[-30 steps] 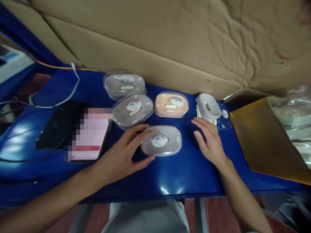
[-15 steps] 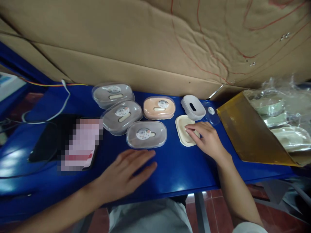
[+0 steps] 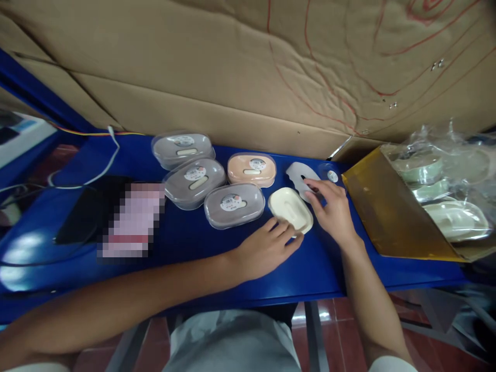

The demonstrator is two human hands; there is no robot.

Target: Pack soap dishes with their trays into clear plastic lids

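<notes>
On the blue table, a shallow cream oval dish lies with its hollow face up. My left hand is at its near rim, fingers bent over the edge and thumb close to the near right corner. Just beyond, a grey oval piece with a dark slot sits slightly tilted. My right hand has its thumb and fingertips on this piece's right side, covering part of it. Behind those fingers lies a clear plastic lid with a round label.
Several grey oval boxes with clear lids and a peach one stand left of the dish. At right is an open carton holding bagged green and cream pieces. A blurred-out phone and cables lie left; cardboard walls the back.
My left hand has moved right and forward to the cream dish. My right hand has shifted from that dish to the grey slotted piece, which now tilts. The cream dish has turned.
</notes>
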